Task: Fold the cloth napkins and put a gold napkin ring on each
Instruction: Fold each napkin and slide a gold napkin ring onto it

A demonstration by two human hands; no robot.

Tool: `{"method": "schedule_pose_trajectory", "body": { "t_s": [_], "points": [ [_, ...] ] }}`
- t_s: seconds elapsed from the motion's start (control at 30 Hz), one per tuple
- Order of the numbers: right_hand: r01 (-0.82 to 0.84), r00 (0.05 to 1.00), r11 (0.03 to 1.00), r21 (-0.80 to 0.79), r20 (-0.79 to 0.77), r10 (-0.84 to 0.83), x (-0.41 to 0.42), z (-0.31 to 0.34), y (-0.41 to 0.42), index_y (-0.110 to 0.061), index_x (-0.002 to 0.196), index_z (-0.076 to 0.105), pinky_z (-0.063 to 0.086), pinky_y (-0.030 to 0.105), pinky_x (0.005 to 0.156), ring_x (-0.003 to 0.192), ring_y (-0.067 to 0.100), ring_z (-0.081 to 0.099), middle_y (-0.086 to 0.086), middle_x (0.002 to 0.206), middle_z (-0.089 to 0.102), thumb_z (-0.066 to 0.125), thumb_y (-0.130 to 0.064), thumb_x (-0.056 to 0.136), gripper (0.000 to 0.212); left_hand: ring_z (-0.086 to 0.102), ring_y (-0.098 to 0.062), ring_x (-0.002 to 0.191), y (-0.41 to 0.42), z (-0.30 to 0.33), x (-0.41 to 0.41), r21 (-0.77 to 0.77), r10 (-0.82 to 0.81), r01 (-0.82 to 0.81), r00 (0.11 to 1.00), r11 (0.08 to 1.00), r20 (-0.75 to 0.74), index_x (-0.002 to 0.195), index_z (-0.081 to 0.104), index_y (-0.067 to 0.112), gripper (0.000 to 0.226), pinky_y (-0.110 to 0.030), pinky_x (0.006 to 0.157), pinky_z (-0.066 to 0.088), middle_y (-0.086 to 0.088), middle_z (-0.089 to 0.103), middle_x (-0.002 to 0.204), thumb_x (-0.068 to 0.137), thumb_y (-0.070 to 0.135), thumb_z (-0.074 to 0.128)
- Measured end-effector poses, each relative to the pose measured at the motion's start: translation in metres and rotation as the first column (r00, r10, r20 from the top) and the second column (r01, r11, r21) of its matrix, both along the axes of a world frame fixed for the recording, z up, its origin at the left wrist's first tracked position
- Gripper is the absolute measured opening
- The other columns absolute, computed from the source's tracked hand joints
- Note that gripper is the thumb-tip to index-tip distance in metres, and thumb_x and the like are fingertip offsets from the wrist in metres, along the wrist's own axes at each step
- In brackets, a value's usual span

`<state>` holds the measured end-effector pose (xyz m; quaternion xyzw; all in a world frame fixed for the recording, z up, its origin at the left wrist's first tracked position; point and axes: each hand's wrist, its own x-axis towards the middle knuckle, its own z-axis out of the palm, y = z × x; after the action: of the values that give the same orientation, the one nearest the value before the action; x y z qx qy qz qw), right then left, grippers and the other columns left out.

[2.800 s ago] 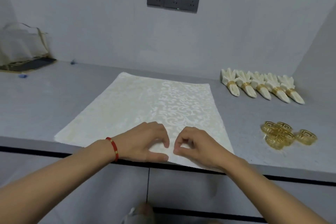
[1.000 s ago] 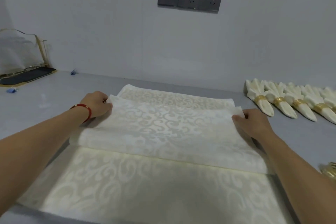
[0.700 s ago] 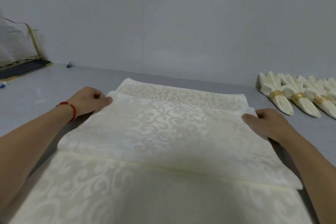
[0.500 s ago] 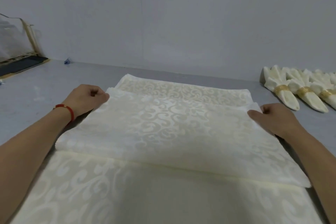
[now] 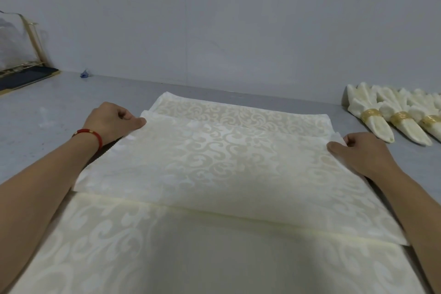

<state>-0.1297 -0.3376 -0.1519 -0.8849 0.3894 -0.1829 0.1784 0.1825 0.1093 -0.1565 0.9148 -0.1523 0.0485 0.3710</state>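
A person's two hands work a cream damask cloth napkin (image 5: pixel 214 174) spread on a grey table (image 5: pixel 47 112), its near edge drawn up over the middle and lying just short of the far edge. The left hand (image 5: pixel 112 124), a red cord bracelet (image 5: pixel 91 135) at the wrist, pinches the flap's left corner with curled fingers; the right hand (image 5: pixel 365 155) pinches the right corner the same way. To fold well, both corners should likely be kept level and taut so the raised edge lies parallel to the far hem, then the crease pressed flat along its length. At far right, finished folded napkins in gold rings (image 5: pixel 391 119) lie in a row, well apart from the work. A gold-framed stand (image 5: pixel 21 55) sits at far left, with a small blue scrap (image 5: pixel 84 74) by the wall. Nothing appears to obstruct the fold.
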Motion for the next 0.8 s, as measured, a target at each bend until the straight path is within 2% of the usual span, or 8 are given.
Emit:
{"method": "schedule_pose_trajectory", "body": {
  "t_s": [0.17, 0.37, 0.53, 0.6, 0.67, 0.7, 0.77, 0.8],
  "points": [
    [0.025, 0.999, 1.0, -0.017, -0.019, -0.025, 0.002, 0.001, 0.002, -0.012, 0.063, 0.047, 0.034, 0.034, 0.055, 0.059, 0.028, 0.05, 0.007, 0.06, 0.045, 0.07, -0.039, 0.085, 0.042, 0.067, -0.027, 0.079, -0.001, 0.001, 0.0, 0.031, 0.034, -0.034, 0.999, 0.999, 0.003, 0.078, 0.069, -0.003, 0.05, -0.03, 0.069, 0.047, -0.015, 0.071, 0.077, 0.08, 0.046, 0.08],
    [0.022, 0.999, 1.0, -0.014, -0.035, -0.023, 0.003, 0.002, 0.002, -0.006, 0.067, 0.057, 0.036, 0.035, 0.056, 0.062, 0.029, 0.054, 0.011, 0.063, 0.052, 0.071, -0.039, 0.086, 0.041, 0.069, -0.024, 0.083, -0.003, 0.003, 0.001, 0.04, 0.076, -0.074, 0.996, 0.996, -0.037, 0.07, 0.069, -0.001, 0.051, -0.034, 0.08, 0.052, -0.005, 0.075, 0.077, 0.078, 0.048, 0.083],
    [0.03, 0.999, 0.999, -0.011, -0.024, -0.031, 0.002, 0.003, 0.005, -0.011, 0.067, 0.053, 0.034, 0.034, 0.055, 0.06, 0.028, 0.051, 0.009, 0.064, 0.05, 0.071, -0.04, 0.086, 0.039, 0.069, -0.027, 0.084, -0.003, 0.004, 0.002, 0.068, 0.093, -0.09, 0.995, 0.994, -0.047, 0.072, 0.07, -0.002, 0.056, -0.034, 0.076, 0.051, -0.011, 0.076, 0.083, 0.077, 0.052, 0.082],
    [0.018, 1.0, 1.0, 0.016, 0.018, -0.018, -0.001, 0.005, 0.007, -0.011, 0.068, 0.054, 0.035, 0.036, 0.059, 0.063, 0.026, 0.05, 0.007, 0.066, 0.052, 0.069, -0.041, 0.089, 0.039, 0.066, -0.029, 0.077, -0.003, 0.007, 0.002, 0.084, 0.083, -0.077, 0.994, 0.993, -0.073, 0.064, 0.066, 0.002, 0.057, -0.034, 0.075, 0.049, -0.009, 0.072, 0.074, 0.077, 0.055, 0.081],
    [0.002, 0.998, 0.998, 0.065, 0.062, -0.006, -0.007, 0.011, 0.011, -0.012, 0.085, 0.065, 0.039, 0.036, 0.07, 0.077, 0.024, 0.055, 0.004, 0.085, 0.064, 0.064, -0.044, 0.095, 0.033, 0.055, -0.026, 0.061, 0.0, 0.014, 0.0, 0.03, 0.035, -0.031, 0.985, 0.999, -0.171, 0.06, 0.059, 0.009, 0.055, -0.032, 0.07, 0.046, -0.005, 0.06, 0.057, 0.082, 0.056, 0.076],
    [-0.006, 0.998, 0.997, 0.075, 0.068, 0.001, -0.011, 0.013, 0.013, -0.015, 0.101, 0.068, 0.04, 0.036, 0.077, 0.086, 0.023, 0.057, 0.003, 0.097, 0.066, 0.062, -0.046, 0.097, 0.031, 0.052, -0.025, 0.058, 0.004, 0.02, -0.002, -0.034, -0.003, -0.006, 0.968, 0.999, -0.25, 0.066, 0.063, 0.008, 0.051, -0.031, 0.066, 0.045, -0.005, 0.059, 0.055, 0.087, 0.053, 0.072],
    [-0.029, 0.998, 0.999, 0.04, 0.056, 0.026, -0.02, 0.019, 0.019, -0.018, 0.125, 0.062, 0.046, 0.038, 0.087, 0.1, 0.024, 0.06, 0.003, 0.117, 0.065, 0.062, -0.045, 0.097, 0.039, 0.057, -0.024, 0.062, 0.012, 0.029, -0.009, -0.145, -0.058, 0.009, 0.941, 0.989, -0.334, 0.093, 0.07, 0.003, 0.038, -0.034, 0.065, 0.05, -0.009, 0.07, 0.068, 0.096, 0.041, 0.066],
    [-0.05, 0.998, 0.999, 0.011, 0.034, 0.049, -0.023, 0.023, 0.025, -0.018, 0.13, 0.06, 0.048, 0.04, 0.089, 0.104, 0.024, 0.061, 0.003, 0.124, 0.064, 0.063, -0.044, 0.097, 0.042, 0.063, -0.025, 0.071, 0.014, 0.032, -0.014, -0.101, -0.047, 0.02, 0.961, 0.995, -0.273, 0.102, 0.069, 0.004, 0.033, -0.037, 0.071, 0.052, -0.01, 0.074, 0.082, 0.096, 0.036, 0.066]
  ]
}}
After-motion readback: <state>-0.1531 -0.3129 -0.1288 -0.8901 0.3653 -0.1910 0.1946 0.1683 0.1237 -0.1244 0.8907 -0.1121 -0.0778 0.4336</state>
